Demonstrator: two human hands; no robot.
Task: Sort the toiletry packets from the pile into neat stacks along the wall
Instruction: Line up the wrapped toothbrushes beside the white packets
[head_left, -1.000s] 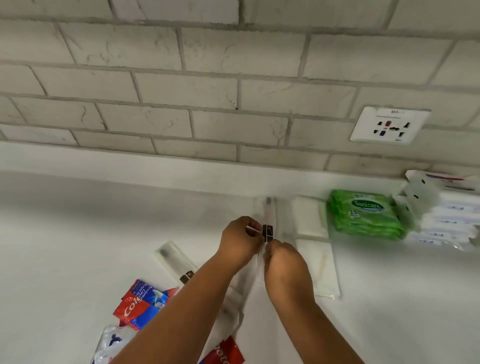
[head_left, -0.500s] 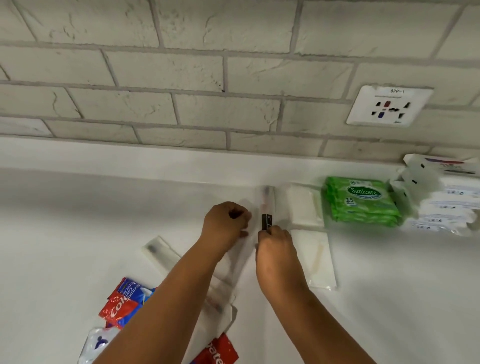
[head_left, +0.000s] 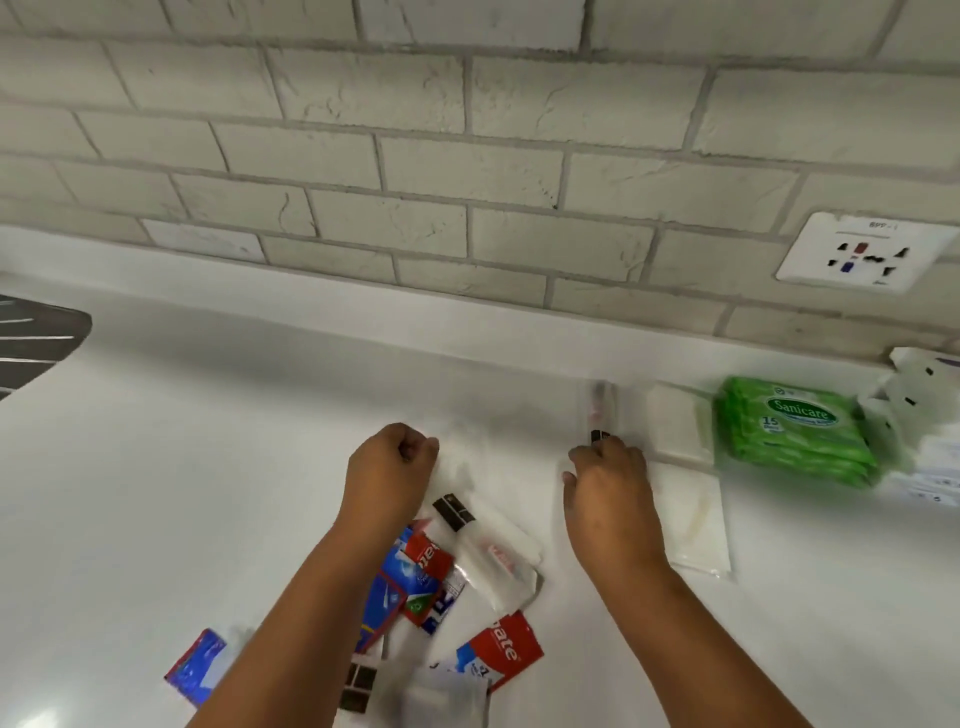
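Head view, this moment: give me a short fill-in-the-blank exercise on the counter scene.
1. The Sanicare wipes stack by the wall is coloured ____.
2. The clear toothbrush packet near the wall is touched by the ____ hand.
3. The power socket is mounted on the ____.
4. The Colgate sachets lie between the person's two ____.

Missing: green; right; wall; forearms
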